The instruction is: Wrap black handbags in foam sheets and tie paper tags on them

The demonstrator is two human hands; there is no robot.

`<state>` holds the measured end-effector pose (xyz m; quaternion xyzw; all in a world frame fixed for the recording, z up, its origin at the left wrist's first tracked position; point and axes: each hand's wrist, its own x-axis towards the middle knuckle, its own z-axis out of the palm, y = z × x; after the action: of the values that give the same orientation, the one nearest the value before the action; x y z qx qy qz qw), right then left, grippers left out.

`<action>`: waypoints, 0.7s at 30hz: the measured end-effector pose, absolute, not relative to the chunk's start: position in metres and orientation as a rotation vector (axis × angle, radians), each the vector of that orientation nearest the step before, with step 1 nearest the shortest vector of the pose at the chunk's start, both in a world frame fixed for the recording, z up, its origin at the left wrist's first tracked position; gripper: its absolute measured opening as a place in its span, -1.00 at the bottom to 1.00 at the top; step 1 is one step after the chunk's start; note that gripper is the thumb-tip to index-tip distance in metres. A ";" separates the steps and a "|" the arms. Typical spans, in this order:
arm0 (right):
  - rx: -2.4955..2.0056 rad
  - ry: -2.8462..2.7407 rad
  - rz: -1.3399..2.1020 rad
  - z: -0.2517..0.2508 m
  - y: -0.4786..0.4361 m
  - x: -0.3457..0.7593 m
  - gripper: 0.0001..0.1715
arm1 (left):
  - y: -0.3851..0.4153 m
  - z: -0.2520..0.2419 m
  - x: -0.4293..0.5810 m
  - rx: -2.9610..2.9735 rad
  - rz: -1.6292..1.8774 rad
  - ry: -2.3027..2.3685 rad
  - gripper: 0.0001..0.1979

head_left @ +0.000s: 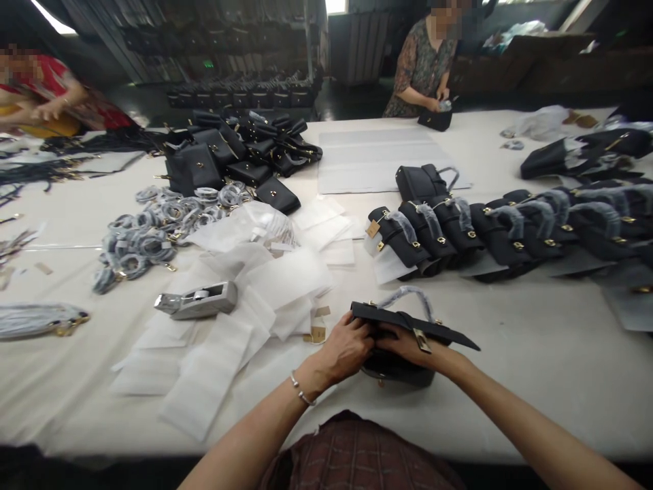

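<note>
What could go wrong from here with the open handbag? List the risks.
1. The flap of the black handbag lies over the right hand, its metal clasp close to the skin; it might scratch or snag if the hand pulls out.
2. Brown tags lie loose beside the left hand; a sweep of that arm could scatter them.
3. The tape dispenser rests on loose white packing sheets; tugging one from beneath could tip it.

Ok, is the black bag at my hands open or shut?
Open: the black bag's flap is raised, and your right hand reaches in beneath it.
</note>
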<state>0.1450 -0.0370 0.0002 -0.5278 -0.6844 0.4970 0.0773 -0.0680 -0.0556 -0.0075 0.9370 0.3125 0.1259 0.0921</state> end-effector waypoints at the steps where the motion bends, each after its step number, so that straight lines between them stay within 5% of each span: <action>1: -1.614 -2.120 1.409 0.005 -0.038 0.147 -0.70 | -0.055 -0.008 -0.067 2.778 0.374 0.962 -0.88; 8: -1.945 -2.435 1.089 0.016 -0.046 0.138 -0.85 | -0.055 -0.005 -0.052 2.673 0.275 1.201 -0.90; 21: -2.177 -2.359 0.870 0.032 -0.069 0.203 -0.57 | -0.045 -0.003 -0.022 2.665 0.190 0.999 -0.69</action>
<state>0.2026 -0.0689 0.0323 -0.6518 -0.7062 0.2605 -0.0920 -0.0220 -0.0447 -0.0035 0.9245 0.3467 0.0659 0.1439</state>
